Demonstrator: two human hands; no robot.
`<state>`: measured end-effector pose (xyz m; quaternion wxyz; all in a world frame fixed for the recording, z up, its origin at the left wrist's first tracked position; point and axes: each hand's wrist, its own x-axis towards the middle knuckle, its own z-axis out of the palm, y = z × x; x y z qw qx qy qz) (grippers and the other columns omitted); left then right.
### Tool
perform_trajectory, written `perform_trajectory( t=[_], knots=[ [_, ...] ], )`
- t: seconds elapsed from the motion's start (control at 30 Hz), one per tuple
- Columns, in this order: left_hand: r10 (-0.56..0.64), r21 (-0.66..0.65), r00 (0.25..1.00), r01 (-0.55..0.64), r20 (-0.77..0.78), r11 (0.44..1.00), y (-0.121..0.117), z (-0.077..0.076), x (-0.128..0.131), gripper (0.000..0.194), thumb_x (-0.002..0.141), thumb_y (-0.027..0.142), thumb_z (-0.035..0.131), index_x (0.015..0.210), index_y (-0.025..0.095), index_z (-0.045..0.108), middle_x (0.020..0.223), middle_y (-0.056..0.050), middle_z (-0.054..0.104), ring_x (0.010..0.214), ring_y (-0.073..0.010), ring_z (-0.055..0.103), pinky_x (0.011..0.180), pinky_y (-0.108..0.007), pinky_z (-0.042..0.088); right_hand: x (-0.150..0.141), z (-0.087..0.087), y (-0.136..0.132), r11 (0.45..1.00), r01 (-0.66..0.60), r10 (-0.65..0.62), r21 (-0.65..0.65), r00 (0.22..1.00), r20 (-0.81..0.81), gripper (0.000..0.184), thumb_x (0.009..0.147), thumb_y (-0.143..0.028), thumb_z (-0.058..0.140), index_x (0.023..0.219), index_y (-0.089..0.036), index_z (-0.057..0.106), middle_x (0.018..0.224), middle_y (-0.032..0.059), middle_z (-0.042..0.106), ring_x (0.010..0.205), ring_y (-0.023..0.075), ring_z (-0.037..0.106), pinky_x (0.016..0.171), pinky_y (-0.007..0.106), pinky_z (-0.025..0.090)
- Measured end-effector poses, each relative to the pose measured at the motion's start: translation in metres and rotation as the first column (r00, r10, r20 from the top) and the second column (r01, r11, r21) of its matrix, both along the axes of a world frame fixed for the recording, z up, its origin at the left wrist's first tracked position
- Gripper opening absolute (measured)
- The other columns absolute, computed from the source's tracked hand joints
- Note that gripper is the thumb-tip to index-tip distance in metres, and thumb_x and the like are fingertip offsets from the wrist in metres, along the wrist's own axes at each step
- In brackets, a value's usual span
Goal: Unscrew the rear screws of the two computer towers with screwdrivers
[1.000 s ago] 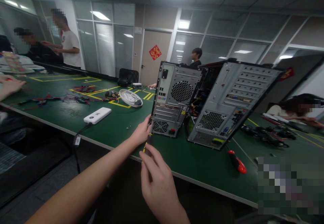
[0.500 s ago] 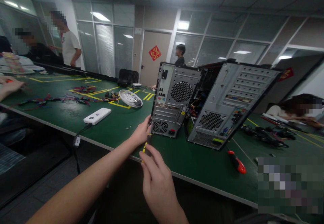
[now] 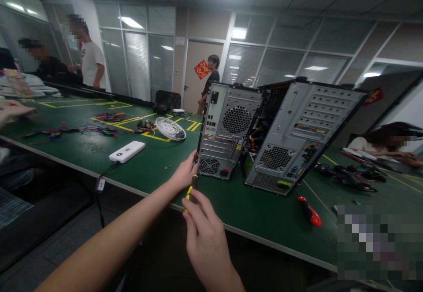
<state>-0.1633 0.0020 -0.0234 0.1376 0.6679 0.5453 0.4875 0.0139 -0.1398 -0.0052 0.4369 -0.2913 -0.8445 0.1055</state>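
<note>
My right hand (image 3: 208, 228) is closed around the handle of a yellow-and-black screwdriver (image 3: 189, 194). The tool points up and away, its shaft meeting the lower left rear edge of an upright computer case (image 3: 228, 127). Against that case's left side is my left hand (image 3: 183, 171), close to the shaft. Its fingertips are hidden behind the case edge and the tool, so its grip does not show. The case's rear faces me, with fan grille, ports and slots. A second, wider computer case (image 3: 280, 138) stands tilted just right of it.
On the green table (image 3: 264, 221) lie a red-and-black screwdriver (image 3: 309, 211), black cables (image 3: 346, 176), a white power bank (image 3: 127, 151), small screws (image 3: 168, 167), a white perforated basket (image 3: 171, 128) and tangled thin wires (image 3: 79, 129). Several people are around the table.
A person in dark clothing behind the table has moved left, now in front of the door. My hands, the screwdriver and both cases look almost unchanged.
</note>
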Motion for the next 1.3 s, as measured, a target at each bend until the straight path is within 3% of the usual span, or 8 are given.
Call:
perform_trajectory(
  t=[1.03, 1.3],
  knots=[
    [0.005, 0.000, 1.000, -0.005, 0.002, 1.000, -0.0013, 0.0015, -0.0012, 0.061, 0.097, 0.028, 0.048, 0.155, 0.016, 0.035, 0.115, -0.014, 0.073, 0.102, -0.0239, 0.071, 0.098, -0.041, 0.052, -0.0009, 0.0011, 0.0009, 0.998, 0.053, -0.052, 0.023, 0.998, -0.043, 0.026, 0.098, -0.013, 0.055, 0.119, -0.020, 0.068, 0.131, 0.0147, 0.063, 0.107, 0.0230, 0.071, 0.096, 0.037, 0.060],
    [-0.005, 0.010, 1.000, 0.004, 0.003, 1.000, -0.0016, 0.0019, -0.0006, 0.061, 0.097, 0.028, 0.048, 0.155, 0.016, 0.034, 0.122, -0.016, 0.072, 0.104, -0.0245, 0.071, 0.099, -0.044, 0.052, -0.0009, 0.0004, 0.0015, 0.999, 0.026, -0.027, -0.023, 0.999, -0.037, 0.025, 0.097, -0.011, 0.055, 0.119, -0.019, 0.065, 0.133, 0.0150, 0.063, 0.122, 0.0248, 0.065, 0.101, 0.039, 0.057]
  ],
)
